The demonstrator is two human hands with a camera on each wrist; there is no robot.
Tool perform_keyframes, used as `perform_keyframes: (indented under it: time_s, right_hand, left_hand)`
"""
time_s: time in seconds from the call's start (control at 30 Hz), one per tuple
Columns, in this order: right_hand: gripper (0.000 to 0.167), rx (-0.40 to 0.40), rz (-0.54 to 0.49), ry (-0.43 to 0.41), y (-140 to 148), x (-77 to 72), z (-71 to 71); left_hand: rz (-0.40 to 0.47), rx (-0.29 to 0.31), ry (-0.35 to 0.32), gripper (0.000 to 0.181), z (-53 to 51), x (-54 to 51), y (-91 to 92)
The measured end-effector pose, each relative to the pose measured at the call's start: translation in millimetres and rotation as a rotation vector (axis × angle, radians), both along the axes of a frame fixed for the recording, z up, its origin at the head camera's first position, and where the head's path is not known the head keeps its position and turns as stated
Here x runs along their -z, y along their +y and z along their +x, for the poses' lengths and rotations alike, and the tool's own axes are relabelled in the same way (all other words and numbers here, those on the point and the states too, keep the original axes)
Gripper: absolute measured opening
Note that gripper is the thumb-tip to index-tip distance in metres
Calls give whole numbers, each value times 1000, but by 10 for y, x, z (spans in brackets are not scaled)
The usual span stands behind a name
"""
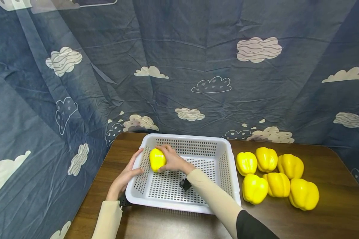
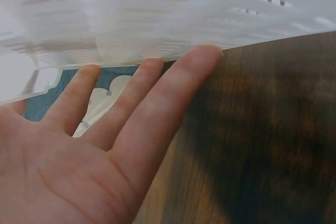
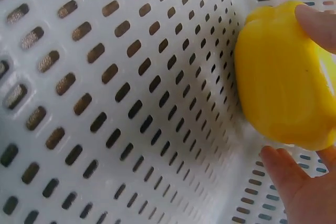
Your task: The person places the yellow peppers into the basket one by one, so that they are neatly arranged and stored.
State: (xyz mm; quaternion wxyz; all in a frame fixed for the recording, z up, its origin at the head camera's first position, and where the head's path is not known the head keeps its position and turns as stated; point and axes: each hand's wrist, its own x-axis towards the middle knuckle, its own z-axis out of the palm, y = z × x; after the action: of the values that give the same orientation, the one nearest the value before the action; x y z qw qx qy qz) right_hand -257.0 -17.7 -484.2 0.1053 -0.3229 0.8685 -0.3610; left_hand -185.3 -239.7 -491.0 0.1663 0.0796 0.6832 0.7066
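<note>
Our right hand (image 1: 174, 161) grips a yellow pepper (image 1: 157, 160) inside the basket (image 1: 167, 203); our left hand (image 1: 123, 177) touches its wall, fingers straight.

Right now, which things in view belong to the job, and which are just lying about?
In the job:
White basket
Yellow pepper inside it, held by the right hand
Left hand, touching the basket's side
Six more peppers beside the basket, probably

Just about:
Wooden table, only a support
Cloud-print cloth behind it

Bright light glints off the peppers (image 1: 255, 190), while shadow darkens the left-wrist view's table (image 2: 278, 114).
</note>
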Motion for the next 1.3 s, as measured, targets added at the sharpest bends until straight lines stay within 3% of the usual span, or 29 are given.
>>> perform_keyframes:
  time_s: [0.2,0.43,0.87,1.3]
  right_hand:
    - [90,32,17,-17,42,-89,-9]
    - [85,2,-62,45,168,-243,56]
    - [89,-1,-143,43,414,-578,130]
    - [83,-18,-246,57,745,-787,236]
  left_hand:
    - [20,7,8,85,-6,13,-6]
    - [37,14,10,85,-9,19,-1]
    - [8,-21,-16,85,-2,12,5]
    - [11,-21,-12,85,-3,24,4]
